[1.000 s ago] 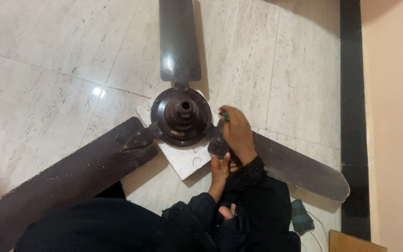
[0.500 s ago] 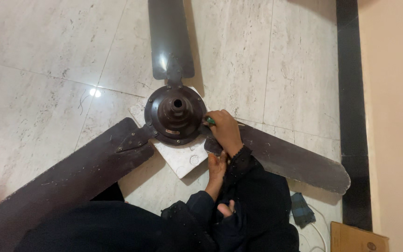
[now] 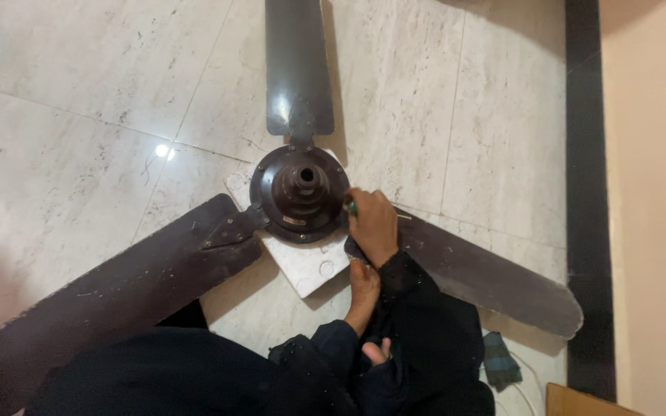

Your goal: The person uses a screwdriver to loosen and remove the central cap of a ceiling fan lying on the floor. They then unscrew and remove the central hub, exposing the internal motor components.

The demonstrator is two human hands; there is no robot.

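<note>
unmoved since before, right hand [image 3: 373,225] grips green tool [image 3: 352,206] at fan motor [image 3: 300,192]; left hand [image 3: 364,283] open.

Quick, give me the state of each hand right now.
Left hand: under the right arm, at the white square base; grip cannot be told.
Right hand: closed on a green-handled tool.

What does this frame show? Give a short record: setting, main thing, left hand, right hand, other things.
setting: marble floor, seen from above; dark border strip beside a wall
main thing: brown ceiling fan, hub on a white block, three blades spread flat
right hand: right hand at the hub's edge where a blade joins, gripping a green-handled tool
left hand: left hand just below the right, on the blade root; what it grips is hidden
other things: dark cloth and a white cord near the right blade
</note>
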